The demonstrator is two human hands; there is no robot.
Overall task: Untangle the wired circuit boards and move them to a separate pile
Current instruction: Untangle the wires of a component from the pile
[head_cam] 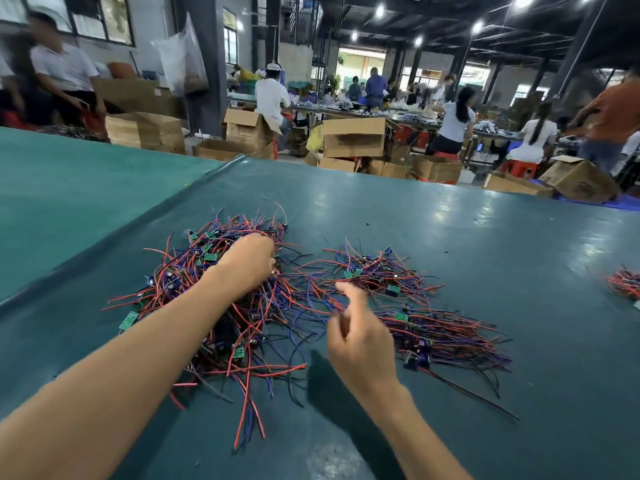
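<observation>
Dark teal glossy table cover (433, 216) fills most of the view. A lighter teal sheet (69, 188) lies to the L, w/ a raised, curling seam (114, 233) running diagonally between the two. On the dark cover, centre-L, sits the tangled heap (180, 268) of thin red, blue & black wires w/ small green circuit boards. Just R of it, joined by crossed strands, lies the sorted pile (446, 330) of the same wired boards, wires mostly running one way. A small bundle of red & blue wires (623, 284) sits well apart at the R edge, partly cut off.

Left hand (247, 261) is down on top of the tangled heap, knuckles bent, fingers curled into the wires & gripping a bunch; fingertips are hidden in the strands. Right hand (360, 337) hovers over the strands between heap & pile, index finger up, other fingers loosely curled, thumb near a red strand. It's blurred, so can't tell if it pinches anything.

In the way: loose wire ends stick out all round the heap, some trailing toward the near edge beside the L forearm. Small black scraps (369, 224) dot the cover beyond the piles.

Open room: bare cover from the piles up to the far edge, & between sorted pile & R bundle. Past the far edge: brown cardboard boxes (353, 136), red plastic stools (519, 166) & people (457, 116) at long benches.
</observation>
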